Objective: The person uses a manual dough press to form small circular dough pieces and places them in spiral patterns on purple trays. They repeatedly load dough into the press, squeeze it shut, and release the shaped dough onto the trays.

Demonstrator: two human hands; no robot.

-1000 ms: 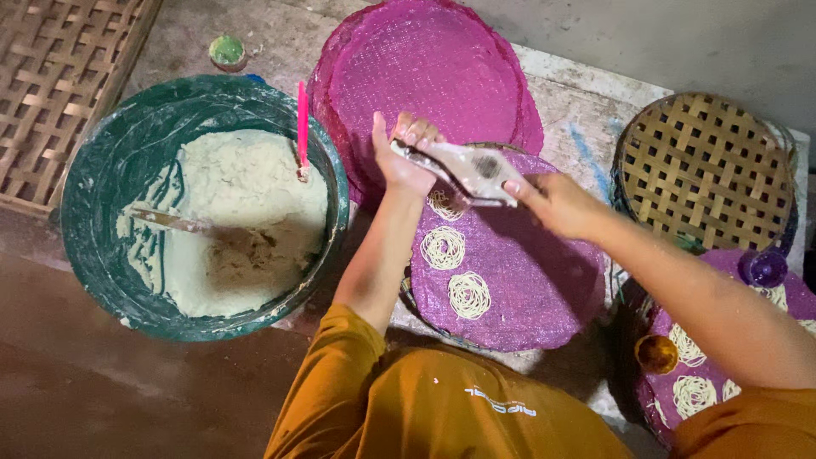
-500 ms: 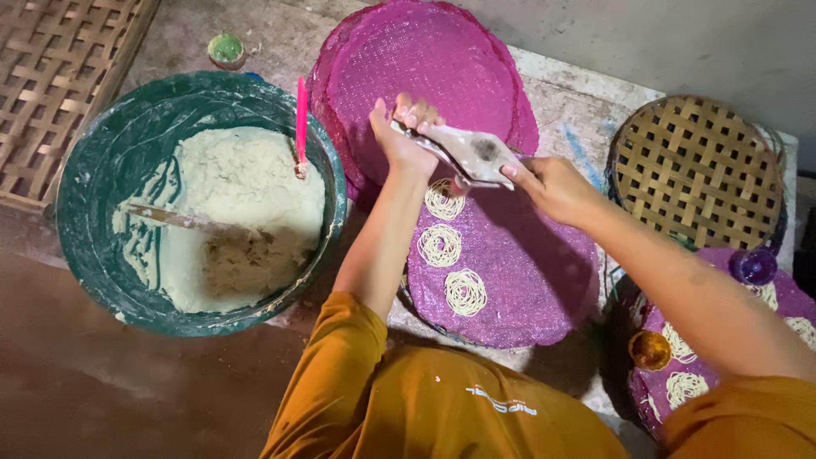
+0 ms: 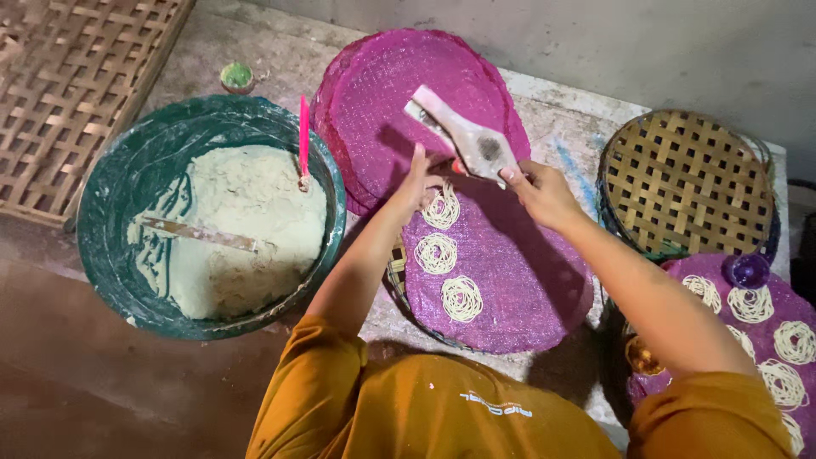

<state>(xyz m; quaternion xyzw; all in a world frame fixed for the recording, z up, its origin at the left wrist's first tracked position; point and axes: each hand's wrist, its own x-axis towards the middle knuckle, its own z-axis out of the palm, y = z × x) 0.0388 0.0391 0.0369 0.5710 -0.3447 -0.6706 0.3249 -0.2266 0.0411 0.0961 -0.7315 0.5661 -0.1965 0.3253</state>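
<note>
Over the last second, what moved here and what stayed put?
Both hands carried the press up the purple mat, toward its far edge. The left hand and right hand kept their grip on it. A third noodle coil now lies at the top of the row. The green basin of dough, the pink stick and the woven basket stayed as they were.

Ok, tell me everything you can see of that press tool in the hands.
The press tool is a pale, flat two-handled noodle press, wood or metal by its look, smeared with dried dough and dark at its middle. It lies tilted, its long handle pointing up-left over the stacked purple mats. The right hand grips its lower end; the left hand reaches beside it, above the top noodle coil. Its underside is hidden.
</note>
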